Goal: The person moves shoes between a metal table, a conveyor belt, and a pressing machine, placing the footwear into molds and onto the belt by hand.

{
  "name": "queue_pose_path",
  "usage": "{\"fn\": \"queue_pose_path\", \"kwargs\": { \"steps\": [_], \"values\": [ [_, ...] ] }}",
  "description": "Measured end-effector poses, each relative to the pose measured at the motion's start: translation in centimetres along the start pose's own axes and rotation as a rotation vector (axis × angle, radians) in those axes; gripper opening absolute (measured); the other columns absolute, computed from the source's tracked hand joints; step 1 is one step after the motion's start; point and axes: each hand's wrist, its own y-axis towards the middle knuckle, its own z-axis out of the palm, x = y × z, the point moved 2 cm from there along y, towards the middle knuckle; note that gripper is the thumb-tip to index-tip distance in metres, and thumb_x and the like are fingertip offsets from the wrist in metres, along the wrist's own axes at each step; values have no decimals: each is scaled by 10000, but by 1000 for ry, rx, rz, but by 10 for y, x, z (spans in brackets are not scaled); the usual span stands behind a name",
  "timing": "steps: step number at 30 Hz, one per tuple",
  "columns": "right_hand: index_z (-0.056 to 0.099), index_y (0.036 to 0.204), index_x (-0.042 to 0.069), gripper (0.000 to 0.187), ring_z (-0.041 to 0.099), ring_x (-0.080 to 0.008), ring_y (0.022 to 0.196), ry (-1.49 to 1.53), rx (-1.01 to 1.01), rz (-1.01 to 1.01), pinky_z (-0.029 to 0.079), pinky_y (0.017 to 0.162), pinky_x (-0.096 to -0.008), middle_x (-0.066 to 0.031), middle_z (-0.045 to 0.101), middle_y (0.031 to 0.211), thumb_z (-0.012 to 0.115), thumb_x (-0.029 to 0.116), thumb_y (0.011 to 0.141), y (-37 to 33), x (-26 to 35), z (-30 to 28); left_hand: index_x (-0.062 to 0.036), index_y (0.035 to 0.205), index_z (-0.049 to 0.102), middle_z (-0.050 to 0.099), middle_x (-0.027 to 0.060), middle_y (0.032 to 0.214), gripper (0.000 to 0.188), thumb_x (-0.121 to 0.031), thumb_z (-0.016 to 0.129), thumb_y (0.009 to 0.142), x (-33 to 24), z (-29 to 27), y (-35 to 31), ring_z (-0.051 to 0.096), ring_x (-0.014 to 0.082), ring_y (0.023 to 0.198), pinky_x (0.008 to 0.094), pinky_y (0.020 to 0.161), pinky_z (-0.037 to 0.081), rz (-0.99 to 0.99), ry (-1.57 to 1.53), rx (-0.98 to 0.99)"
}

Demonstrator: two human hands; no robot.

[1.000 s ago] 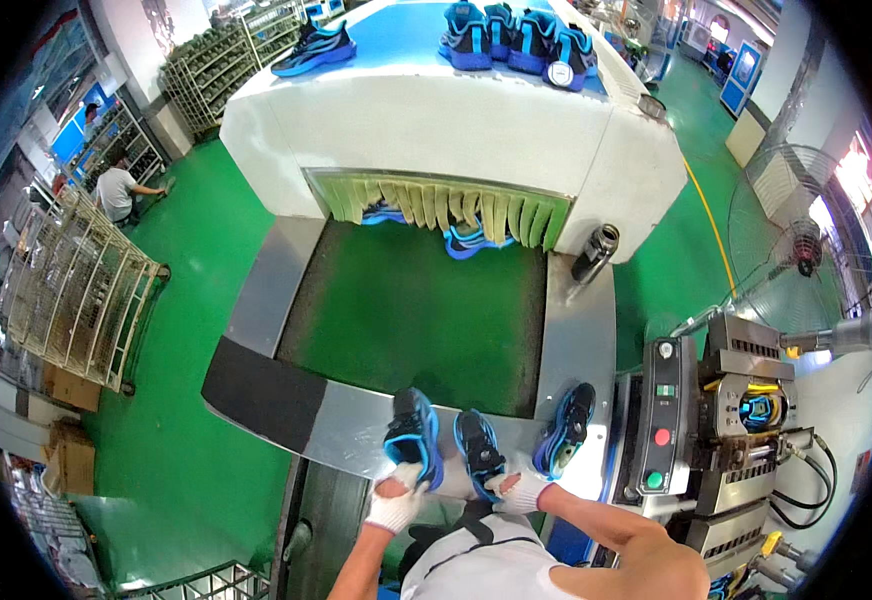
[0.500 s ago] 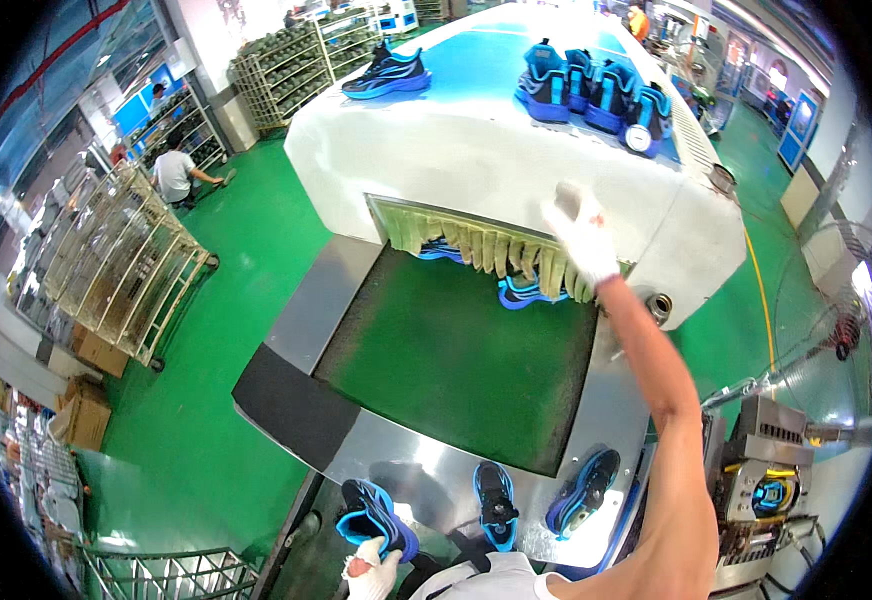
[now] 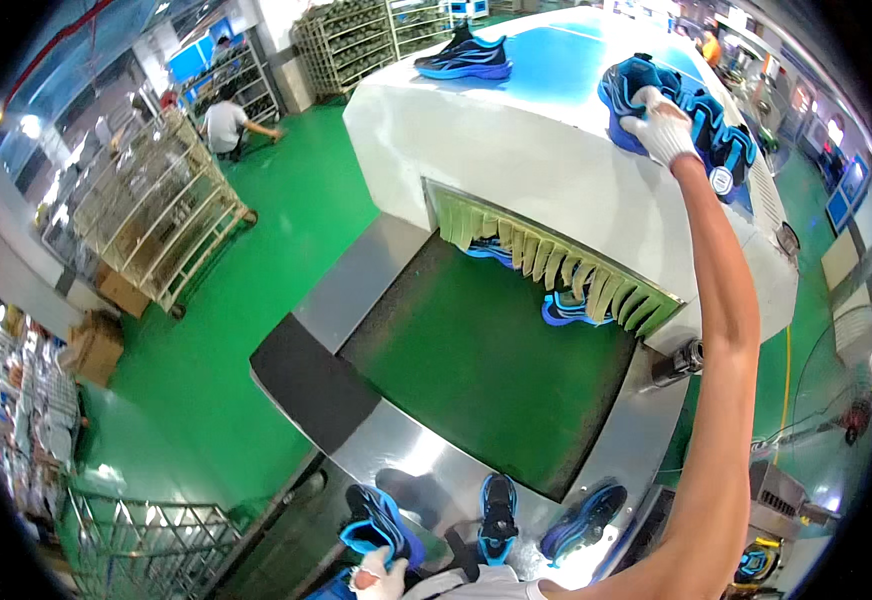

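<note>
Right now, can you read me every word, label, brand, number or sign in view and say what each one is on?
No text here is clear enough to read out.
Round white patch by the row of black-and-blue sports shoes: any marking is too small and blurred to tell.
Single blue-and-black sports shoe at the left hand: no readable lettering.
Brown cardboard box at the left: nothing legible.

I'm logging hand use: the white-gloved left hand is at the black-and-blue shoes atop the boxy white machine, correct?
Wrong side: the head view shows the white-gloved right hand at the black-and-blue shoes atop the boxy white machine.
</note>
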Motion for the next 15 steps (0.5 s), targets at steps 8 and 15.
{"fn": "queue_pose_path", "kwargs": {
  "steps": [8,15],
  "values": [
    [622,1195,1,369,603,-213,1004,1011,379,17,507,907,-383,-99,652,1098,781,154,899,-331,193,-37,-87,1229,691,717,146,1191,396,-347,709,931,65,-51,-80,697,322,1074,443,897,540,-209,173,-411],
    [661,1091,-13,385,628,-265,1071,1217,1136,-541,469,997,-396,-135,682,1108,832,115,772,-558,384,-61,-41,1125,703,723,147,978,375,-215,825,816,128,-142,-208,714,343,857,411,715,558,-465,265,-924]
  ]
}}
